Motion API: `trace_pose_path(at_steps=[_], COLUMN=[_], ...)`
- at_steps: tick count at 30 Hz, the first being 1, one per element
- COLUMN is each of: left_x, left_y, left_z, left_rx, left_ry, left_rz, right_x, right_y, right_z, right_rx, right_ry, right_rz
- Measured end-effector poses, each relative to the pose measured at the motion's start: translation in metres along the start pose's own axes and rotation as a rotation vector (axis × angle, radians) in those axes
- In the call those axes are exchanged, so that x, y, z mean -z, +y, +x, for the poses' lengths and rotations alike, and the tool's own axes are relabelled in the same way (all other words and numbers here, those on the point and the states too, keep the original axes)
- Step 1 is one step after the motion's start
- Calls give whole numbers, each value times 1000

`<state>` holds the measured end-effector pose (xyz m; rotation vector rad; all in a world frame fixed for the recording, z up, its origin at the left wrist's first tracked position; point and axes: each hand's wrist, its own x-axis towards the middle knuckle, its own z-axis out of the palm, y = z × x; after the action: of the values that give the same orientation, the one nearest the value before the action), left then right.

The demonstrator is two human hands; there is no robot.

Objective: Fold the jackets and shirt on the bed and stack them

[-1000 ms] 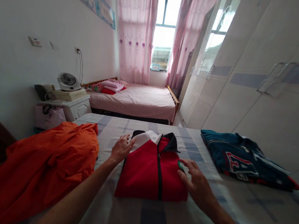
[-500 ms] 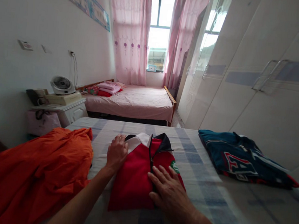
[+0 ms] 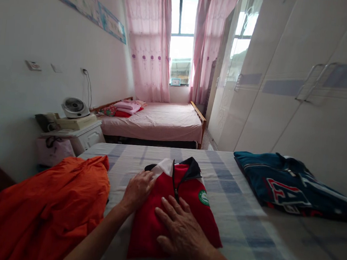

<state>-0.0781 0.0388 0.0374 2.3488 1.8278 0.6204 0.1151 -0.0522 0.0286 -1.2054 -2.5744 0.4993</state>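
Right hand point(image 3: 182, 229) rests spread on a folded red jacket point(image 3: 149, 221); left hand point(image 3: 137, 190) at its edge, grip unclear. Blue jacket point(image 3: 279, 181) looks folded; orange garment point(image 3: 45, 211) lies unfolded.

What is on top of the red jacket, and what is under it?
On the red jacket lie the right hand and, at its left edge, the left hand. Striped bedsheet shows around it; anything directly underneath is covered.

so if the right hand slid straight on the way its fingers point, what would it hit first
Probably the left hand: the right hand lies on the red jacket, fingers angled across it toward the other hand. Depth is hard to judge, so it might just miss.
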Motion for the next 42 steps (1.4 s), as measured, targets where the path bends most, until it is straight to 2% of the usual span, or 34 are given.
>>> trace_pose_path(at_steps=[4, 7, 10, 13, 16, 20, 23, 26, 32, 37, 42], left_x=[18, 11, -2, -10, -7, 3, 4, -1, -8, -3, 4], left_y=[47, 79, 93, 85, 61, 25, 7, 3, 18, 14, -2], left_z=[28, 52, 74, 90, 96, 85, 72, 65, 71, 82, 89], left_rx=[60, 88, 151, 233, 294, 351, 393, 428, 405, 467, 599], left_ry=[94, 69, 5, -72, -118, -132, -89, -17, 93, 0, -170], left_rz=[26, 7, -40, -126, -258, -481, -595, -653, -689, -798, -1142], right_x=[0, -1, -2, -1, 1, 2, 0, -3, -2, 0, 1], right_y=[1, 3, 4, 5, 6, 7, 8, 10, 9, 6, 6], right_z=[-1, -1, -2, -2, -3, -3, -3, -2, -2, -2, -2], right_rx=[-4, -13, -11, 0, 10, 33, 37, 30, 19, 13, 11], right_ry=[6, 4, 8, 8, 8, 22, 26, 26, 10, 10, 15], right_rz=[24, 32, 31, 32, 57, 88, 92, 84, 66, 51, 45])
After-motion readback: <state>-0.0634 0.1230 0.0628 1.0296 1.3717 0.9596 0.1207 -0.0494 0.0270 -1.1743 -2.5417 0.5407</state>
